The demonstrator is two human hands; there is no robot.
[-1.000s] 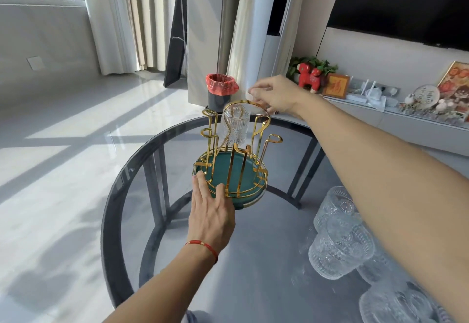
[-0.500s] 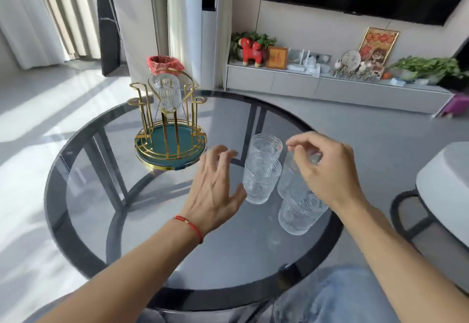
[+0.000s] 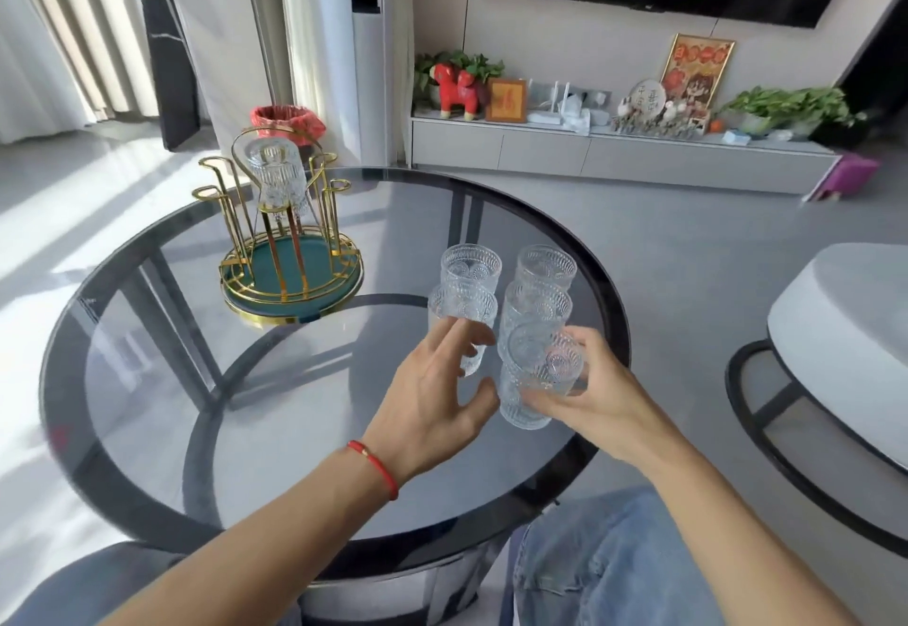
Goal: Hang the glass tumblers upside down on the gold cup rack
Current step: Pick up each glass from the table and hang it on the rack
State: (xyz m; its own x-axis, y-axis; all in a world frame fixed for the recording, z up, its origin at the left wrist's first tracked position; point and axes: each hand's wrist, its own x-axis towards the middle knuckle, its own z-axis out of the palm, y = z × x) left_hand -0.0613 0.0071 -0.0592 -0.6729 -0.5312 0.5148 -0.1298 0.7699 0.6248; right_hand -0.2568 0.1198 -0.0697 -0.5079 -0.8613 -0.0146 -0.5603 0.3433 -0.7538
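The gold cup rack [image 3: 314,259] with a green base stands at the back left of the round glass table [image 3: 275,409]. One glass tumbler [image 3: 276,178] hangs upside down on it. Several embossed tumblers [image 3: 470,267] stand upright in a cluster right of centre. My right hand [image 3: 597,404] is closed around the nearest tumbler [image 3: 533,379], which is tilted slightly. My left hand [image 3: 432,394] is spread open beside it, its fingertips at the front left tumbler [image 3: 464,313].
A white round stool [image 3: 845,330] stands to the right of the table. A red-lined bin [image 3: 285,116] is on the floor behind the rack. A low TV cabinet [image 3: 540,153] with ornaments and plants runs along the back wall. My jeans-clad knee [image 3: 609,571] is under the near edge.
Both hands left the rack, where the tumbler stays hung, and came to the cluster. My right hand has closed on the nearest tumbler; my left hand moved close beside it.
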